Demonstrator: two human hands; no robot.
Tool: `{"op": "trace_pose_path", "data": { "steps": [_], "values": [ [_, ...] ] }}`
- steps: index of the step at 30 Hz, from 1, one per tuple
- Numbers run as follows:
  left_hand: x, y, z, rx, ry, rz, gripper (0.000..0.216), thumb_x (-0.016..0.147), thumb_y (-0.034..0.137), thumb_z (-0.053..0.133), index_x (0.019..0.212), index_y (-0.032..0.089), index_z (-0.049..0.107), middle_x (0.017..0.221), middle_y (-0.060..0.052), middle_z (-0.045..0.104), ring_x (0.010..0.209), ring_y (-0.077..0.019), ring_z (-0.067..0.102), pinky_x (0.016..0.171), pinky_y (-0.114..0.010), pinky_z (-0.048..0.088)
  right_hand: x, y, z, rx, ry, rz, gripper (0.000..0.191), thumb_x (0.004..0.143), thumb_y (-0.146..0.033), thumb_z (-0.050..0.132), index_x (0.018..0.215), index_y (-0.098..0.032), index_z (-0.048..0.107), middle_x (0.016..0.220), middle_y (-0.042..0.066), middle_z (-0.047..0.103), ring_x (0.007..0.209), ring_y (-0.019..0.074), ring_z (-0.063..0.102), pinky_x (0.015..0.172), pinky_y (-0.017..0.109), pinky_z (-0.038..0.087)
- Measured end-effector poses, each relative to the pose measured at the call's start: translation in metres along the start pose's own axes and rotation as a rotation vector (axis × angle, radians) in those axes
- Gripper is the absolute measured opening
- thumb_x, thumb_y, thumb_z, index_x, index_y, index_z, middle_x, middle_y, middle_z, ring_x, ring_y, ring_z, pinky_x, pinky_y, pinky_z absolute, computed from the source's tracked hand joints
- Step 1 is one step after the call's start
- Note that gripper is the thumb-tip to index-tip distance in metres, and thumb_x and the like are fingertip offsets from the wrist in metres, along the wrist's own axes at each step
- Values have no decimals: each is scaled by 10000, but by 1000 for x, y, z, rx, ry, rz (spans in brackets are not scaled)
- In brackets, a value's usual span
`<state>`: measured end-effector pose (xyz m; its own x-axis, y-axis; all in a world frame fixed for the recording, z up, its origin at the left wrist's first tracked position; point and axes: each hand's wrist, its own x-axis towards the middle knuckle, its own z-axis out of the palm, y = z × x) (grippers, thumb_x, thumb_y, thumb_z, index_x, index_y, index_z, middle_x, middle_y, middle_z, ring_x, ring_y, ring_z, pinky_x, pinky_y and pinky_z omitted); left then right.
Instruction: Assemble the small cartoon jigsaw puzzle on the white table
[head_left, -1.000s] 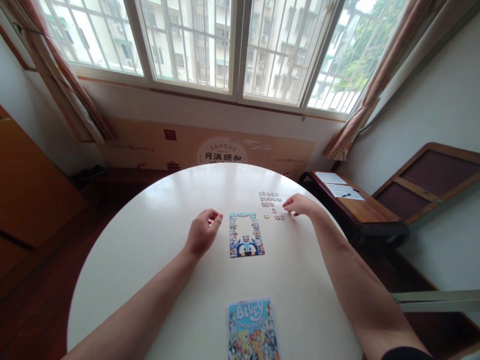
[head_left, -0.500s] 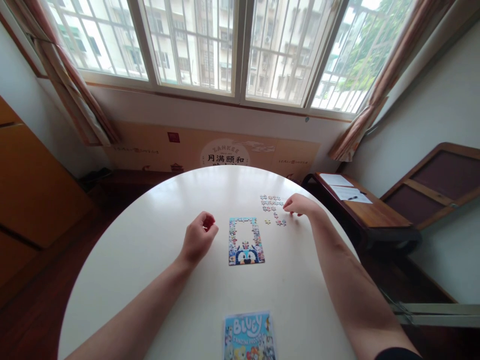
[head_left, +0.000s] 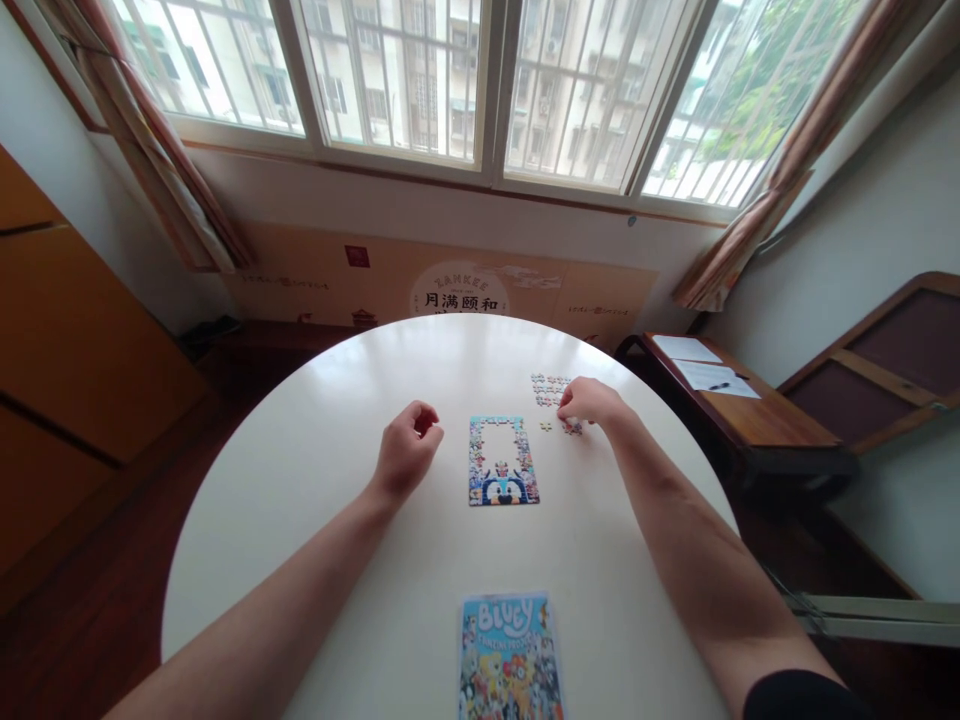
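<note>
A partly built jigsaw puzzle (head_left: 502, 462) lies on the round white table (head_left: 337, 420); its border and lower part are filled and the middle is bare. My left hand (head_left: 405, 452) rests on the table just left of it, fingers curled into a loose fist with something small and dark between them that I cannot make out. My right hand (head_left: 589, 400) is curled over the loose puzzle pieces (head_left: 549, 387) to the puzzle's right, fingertips down among them. Whether it has one pinched is hidden.
The puzzle box (head_left: 510, 655), printed "Bluey", lies at the table's near edge. A dark wooden side table (head_left: 750, 420) with papers (head_left: 701, 365) and a pen stands to the right. A window with bars, curtains and a cardboard panel are beyond the table.
My right hand has shifted slightly left and down onto the loose pieces. My left hand's fingers have closed tighter into a fist. The view has shifted a little.
</note>
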<state>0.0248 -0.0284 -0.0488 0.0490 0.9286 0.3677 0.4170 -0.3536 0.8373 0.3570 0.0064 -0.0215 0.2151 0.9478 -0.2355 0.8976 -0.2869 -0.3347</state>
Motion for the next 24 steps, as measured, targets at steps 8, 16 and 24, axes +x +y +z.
{"op": "trace_pose_path", "data": {
  "steps": [8, 16, 24],
  "values": [
    [-1, -3, 2, -21, -14, 17, 73, 700, 247, 527, 746, 198, 555, 679, 22, 568, 614, -142, 517, 619, -282, 431, 2, 12, 4, 263, -136, 10, 145, 619, -205, 810, 726, -148, 731, 588, 28, 648, 476, 102, 516, 442, 215, 374],
    [-3, -7, 3, 19, -44, 104, 68, 741, 175, 542, 786, 188, 591, 719, 12, 606, 634, -139, 552, 638, -277, 457, -13, 7, -18, 541, -85, -84, 323, 715, -250, 779, 1027, -183, 733, 805, 46, 701, 593, 92, 501, 431, 180, 319],
    [-6, -3, 4, 164, -221, 315, 124, 815, 125, 589, 879, 185, 677, 849, -32, 671, 744, -170, 615, 719, -311, 511, -75, -55, 30, 874, -60, -368, 256, 725, -307, 739, 926, -152, 774, 764, 72, 723, 650, 156, 611, 442, 226, 458]
  ]
}}
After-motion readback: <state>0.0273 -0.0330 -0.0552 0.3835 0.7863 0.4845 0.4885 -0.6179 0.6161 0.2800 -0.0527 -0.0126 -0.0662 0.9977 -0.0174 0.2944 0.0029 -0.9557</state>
